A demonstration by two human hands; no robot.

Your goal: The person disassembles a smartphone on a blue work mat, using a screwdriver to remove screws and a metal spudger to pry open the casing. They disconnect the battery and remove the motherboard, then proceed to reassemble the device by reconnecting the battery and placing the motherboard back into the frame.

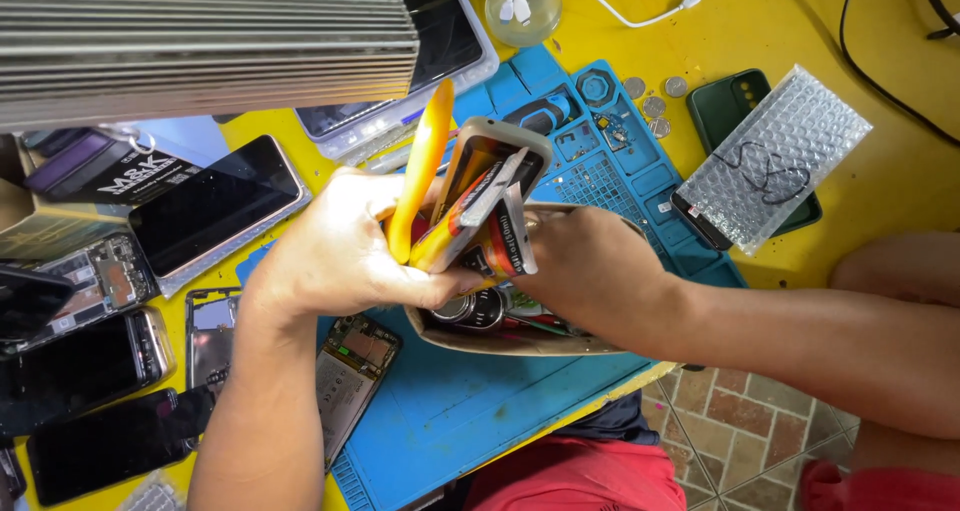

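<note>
A yellow workbench [800,21] fills most of the frame, overlaid at centre by a blue silicone repair mat [470,401] with moulded compartments; brown and grey floor tiles [750,421] show at lower right. Dark-screened phones and bare circuit boards [110,281] crowd the left edge, a ribbed grey metal block [200,41] spans the upper left, and a sheet of clear bubble wrap [770,156] lies over a dark green phone case [735,106] at upper right, near a few coins [655,106].

At centre, the left hand [335,256] is clenched around a bundle of tools: a curved yellow plastic pry tool [420,166] standing upright and a flat orange-and-grey opened phone body [485,186] tilted beside it. The right hand [595,266] reaches into a shallow beige cardboard tray [500,343] holding small tins; its fingers are hidden behind the bundle, so its grip cannot be told.
</note>
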